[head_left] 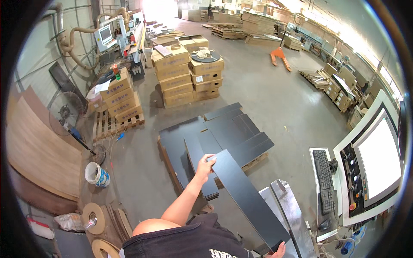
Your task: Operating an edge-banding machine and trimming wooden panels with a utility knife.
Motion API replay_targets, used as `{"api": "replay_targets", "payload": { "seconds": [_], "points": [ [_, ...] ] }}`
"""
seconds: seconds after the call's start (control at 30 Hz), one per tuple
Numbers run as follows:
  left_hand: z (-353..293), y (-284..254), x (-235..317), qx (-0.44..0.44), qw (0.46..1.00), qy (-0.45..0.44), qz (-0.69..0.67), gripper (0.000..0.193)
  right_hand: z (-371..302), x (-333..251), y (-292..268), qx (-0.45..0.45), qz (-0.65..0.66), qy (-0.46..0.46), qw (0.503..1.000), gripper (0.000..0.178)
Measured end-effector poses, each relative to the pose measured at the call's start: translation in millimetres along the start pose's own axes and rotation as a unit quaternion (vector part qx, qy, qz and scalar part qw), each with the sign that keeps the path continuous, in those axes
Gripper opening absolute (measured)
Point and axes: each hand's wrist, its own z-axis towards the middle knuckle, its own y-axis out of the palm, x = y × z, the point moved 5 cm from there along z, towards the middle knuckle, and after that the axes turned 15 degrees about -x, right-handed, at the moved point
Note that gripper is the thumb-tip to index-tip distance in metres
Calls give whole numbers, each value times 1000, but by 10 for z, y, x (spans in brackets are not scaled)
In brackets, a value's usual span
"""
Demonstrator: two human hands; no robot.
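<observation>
A long dark panel (247, 198) stretches between my two hands, slanting from the middle of the view down to the lower right. My left hand (205, 166) grips its far end near the corner, fingers closed over the edge. At the near end, my right hand (277, 250) holds the other corner; only part of it shows at the lower edge. Just beyond my left hand, several similar dark panels (232, 135) lie stacked flat on a low wooden pallet (257, 162). The held panel is tilted above the near side of that stack.
A machine console (372, 161) with a keyboard (323, 180) stands at right, beside a metal machine surface (290, 210). Cartons (174, 73) rise behind the panel stack. At left are a white bucket (95, 174), a floor fan (66, 114) and rolls of edging (92, 219). An orange pallet jack (280, 58) stands farther back.
</observation>
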Motion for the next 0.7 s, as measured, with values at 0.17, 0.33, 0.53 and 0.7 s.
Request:
{"api": "replay_targets", "payload": {
  "seconds": [0.17,0.33,0.53,0.7],
  "points": [
    [24,221,-389,-64,996,-50,-22,32,-160,123,-146,218,99,-7,971,48],
    [135,522,-844,-139,980,-142,-24,36,-407,390,-104,280,160,68,944,42],
    [144,818,-983,-243,945,-178,123,46,-548,825,34,434,433,75,787,52],
    [250,758,-1303,-189,958,-138,164,42,-887,1242,-56,445,362,187,798,42]
  ]
}}
